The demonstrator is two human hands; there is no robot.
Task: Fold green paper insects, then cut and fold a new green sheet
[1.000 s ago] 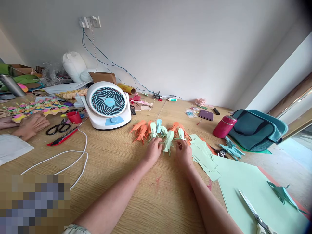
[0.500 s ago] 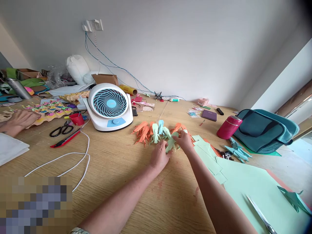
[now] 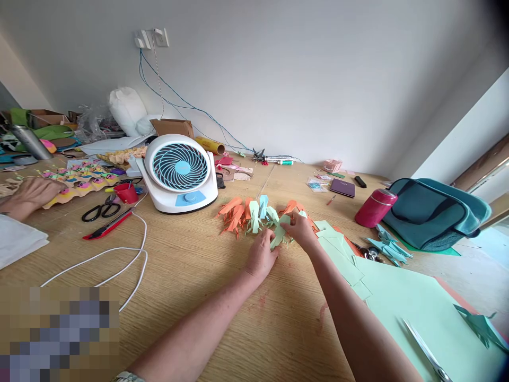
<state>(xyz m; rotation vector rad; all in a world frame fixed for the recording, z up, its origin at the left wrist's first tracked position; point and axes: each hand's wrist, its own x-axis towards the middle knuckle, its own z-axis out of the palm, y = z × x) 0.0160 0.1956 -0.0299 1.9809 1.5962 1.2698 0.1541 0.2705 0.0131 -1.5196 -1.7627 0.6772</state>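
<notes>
Between my two hands is a pale green folded paper figure [image 3: 280,233], low over the wooden table. My left hand [image 3: 261,254] is closed on its lower left end, the fingertips partly hidden. My right hand [image 3: 300,229] pinches its upper right side. Just beyond stand more folded paper figures: orange ones [image 3: 234,215] on the left, a pale green one [image 3: 254,216], a light blue one [image 3: 263,207], and another orange one [image 3: 292,206] behind my right hand.
Pale green paper sheets [image 3: 401,297] with scissors [image 3: 425,347] lie on the right. A pink flask [image 3: 376,208] and teal bag [image 3: 429,212] stand beyond. On the left are a fan [image 3: 181,170], a red utility knife [image 3: 109,225], black scissors [image 3: 101,210] and another person's hand [image 3: 37,192].
The view has shifted very slightly. Both my hands keep their hold on the pale green paper figure, with no clear movement.
</notes>
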